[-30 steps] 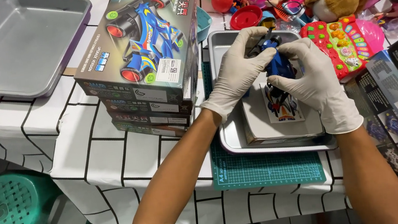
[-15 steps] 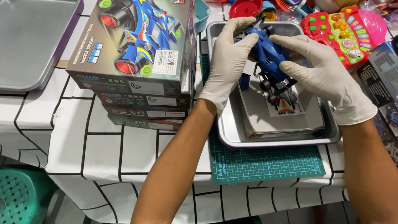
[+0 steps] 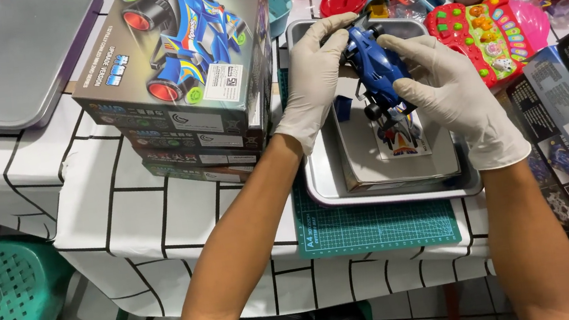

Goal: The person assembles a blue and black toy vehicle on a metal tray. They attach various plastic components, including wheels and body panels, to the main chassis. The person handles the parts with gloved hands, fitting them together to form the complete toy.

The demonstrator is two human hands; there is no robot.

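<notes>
Both hands, left hand [image 3: 314, 80] and right hand [image 3: 446, 93], have lifted the blue toy car [image 3: 376, 69] higher above the metal tray [image 3: 324, 184], pinching it.

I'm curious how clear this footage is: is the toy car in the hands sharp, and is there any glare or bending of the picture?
Head view: the blue toy car and both gloved hands, left and right, look sharp; light is even with soft shadows; mild sheen on the steel tray; the tablecloth grid lines bow slightly towards the edges.
</notes>
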